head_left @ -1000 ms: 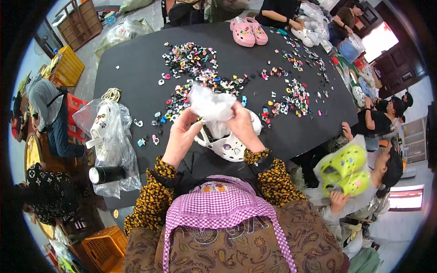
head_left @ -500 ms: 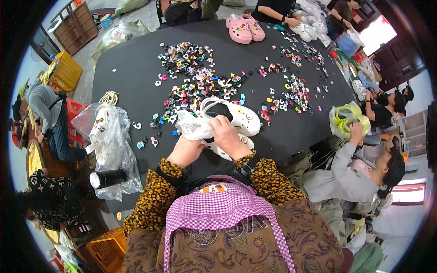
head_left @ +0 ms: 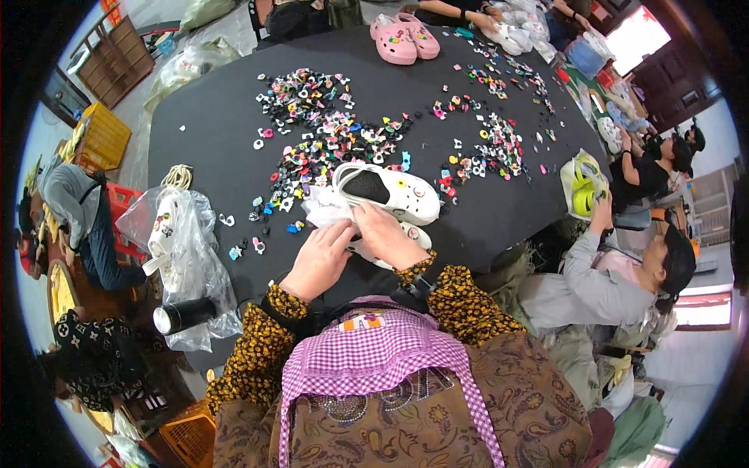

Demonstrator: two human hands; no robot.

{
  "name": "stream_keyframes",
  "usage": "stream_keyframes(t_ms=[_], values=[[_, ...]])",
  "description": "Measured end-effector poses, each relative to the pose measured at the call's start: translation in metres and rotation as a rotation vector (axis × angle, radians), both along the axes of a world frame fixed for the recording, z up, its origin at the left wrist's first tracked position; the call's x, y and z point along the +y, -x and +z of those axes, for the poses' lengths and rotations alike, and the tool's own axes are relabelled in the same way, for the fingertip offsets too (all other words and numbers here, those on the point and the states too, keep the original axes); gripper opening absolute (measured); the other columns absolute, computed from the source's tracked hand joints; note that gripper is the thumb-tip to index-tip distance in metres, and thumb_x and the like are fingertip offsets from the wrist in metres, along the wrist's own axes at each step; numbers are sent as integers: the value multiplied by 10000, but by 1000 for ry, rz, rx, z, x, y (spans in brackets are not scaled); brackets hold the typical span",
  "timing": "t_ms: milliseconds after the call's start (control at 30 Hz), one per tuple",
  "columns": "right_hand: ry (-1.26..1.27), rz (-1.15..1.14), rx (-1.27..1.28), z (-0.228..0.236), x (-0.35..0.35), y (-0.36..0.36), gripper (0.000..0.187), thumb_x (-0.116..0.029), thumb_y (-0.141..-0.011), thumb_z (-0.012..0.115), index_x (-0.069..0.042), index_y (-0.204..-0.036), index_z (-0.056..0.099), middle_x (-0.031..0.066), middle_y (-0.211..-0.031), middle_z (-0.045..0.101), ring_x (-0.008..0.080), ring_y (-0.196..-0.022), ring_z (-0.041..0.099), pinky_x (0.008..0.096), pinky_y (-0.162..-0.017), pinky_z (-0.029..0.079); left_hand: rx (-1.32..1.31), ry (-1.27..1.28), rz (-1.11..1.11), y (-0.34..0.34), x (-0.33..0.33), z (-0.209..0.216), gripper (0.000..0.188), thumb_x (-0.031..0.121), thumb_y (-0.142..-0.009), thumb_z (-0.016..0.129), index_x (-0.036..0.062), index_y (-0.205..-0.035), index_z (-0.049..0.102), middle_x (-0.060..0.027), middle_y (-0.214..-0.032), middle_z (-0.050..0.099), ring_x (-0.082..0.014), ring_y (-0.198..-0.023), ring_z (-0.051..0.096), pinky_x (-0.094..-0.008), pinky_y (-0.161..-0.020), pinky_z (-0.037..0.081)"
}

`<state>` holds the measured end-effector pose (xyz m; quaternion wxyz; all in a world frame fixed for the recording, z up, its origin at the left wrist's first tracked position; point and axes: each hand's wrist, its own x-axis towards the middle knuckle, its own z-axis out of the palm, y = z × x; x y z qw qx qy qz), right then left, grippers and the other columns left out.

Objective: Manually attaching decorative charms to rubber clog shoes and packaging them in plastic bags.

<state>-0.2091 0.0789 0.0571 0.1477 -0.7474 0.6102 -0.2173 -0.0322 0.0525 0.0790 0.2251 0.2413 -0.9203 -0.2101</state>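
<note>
- Since a second ago, the white wrapping (head_left: 324, 207), then raised between both hands, has come down beside the left end of the white clogs; the co-worker's bagged lime clogs (head_left: 583, 187) have moved farther off at the right.
- Nearest, the left hand (head_left: 318, 261) has its fingers drawn together, tips meeting the right hand (head_left: 386, 238); whether it grips the wrapping cannot be told.
- The right hand lies over the left part of the near clog (head_left: 419, 235), fingers bent and close together; its hold cannot be told either.
- The far clog (head_left: 409, 197) rests just beyond the right hand, opening upward, toe to the right, with charms on its top.
- At the left, well apart from the hands, a black cylinder (head_left: 191, 313) with a white end lies on a clear bag (head_left: 187, 277) containing a white shoe.
- Loose charms (head_left: 308, 164) crowd the black table (head_left: 218, 117) just beyond the wrapping and the clogs; another scatter (head_left: 499, 144) spreads to the right.
- Farthest on the table sit pink clogs (head_left: 396, 43).
- The hands hide most of the near clog and the fingertips; the wrapping's contents are unclear, and the co-workers at the far edge are cut off.
</note>
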Motion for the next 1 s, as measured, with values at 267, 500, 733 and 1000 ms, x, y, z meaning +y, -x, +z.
stream_keyframes(t_ms=[267,500,733,1000], values=[[116,-12,-300,23,30,13,362,-22,-770,555,10,-1127,503,186,-1072,505,347,-997,507,395,-874,430,-194,224,-27,26,-20,-29,321,90,-749,533,6,-1059,556,-107,-1068,567,-235,-1031,526,-339,-861,404],[-130,-414,-2,4,77,59,492,-120,-759,632,-9,-1206,457,173,-1162,475,346,-1087,470,408,-909,400,-300,305,-70,53,-24,-43,153,84,-716,534,39,-851,589,-77,-860,553,-212,-866,547,-334,-775,415],[-250,-514,-283,-40,84,73,558,-204,-746,685,4,-1200,436,254,-1083,497,407,-1015,500,421,-879,425,-292,274,6,69,-23,-50,72,97,-723,549,72,-720,616,-80,-775,586,-234,-781,587,-342,-747,440],[-234,-542,-396,-59,79,76,483,-196,-748,675,7,-1153,507,217,-1045,552,354,-1004,537,387,-863,438,-277,-147,90,81,-29,-55,137,117,-767,525,39,-704,618,-166,-696,621,-326,-676,628,-444,-644,481]])
